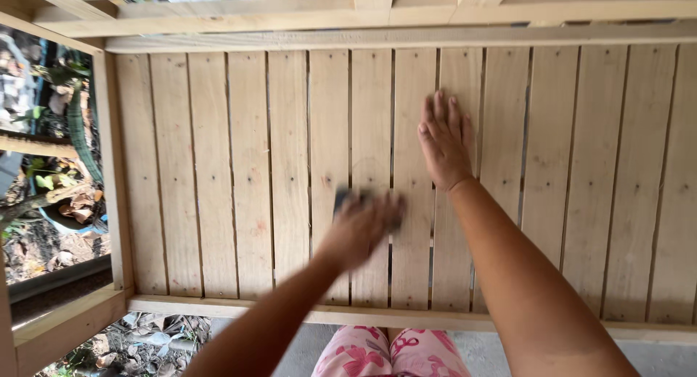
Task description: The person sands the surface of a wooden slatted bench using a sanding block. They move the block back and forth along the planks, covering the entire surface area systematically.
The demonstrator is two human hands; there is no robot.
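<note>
The right hand is lying flat, fingers spread wide and palm down, on the slatted wooden panel, seemingly bracing it so it does not shift under rubbing. Beside it, a little nearer the person, the left hand is closing around a small dark block, probably a sanding pad, and pressing it onto a slat; the hand is blurring with motion, so how tightly the fingers are curling is hard to tell. The panel is sitting inside a pale wooden frame stretching beyond both hands.
</note>
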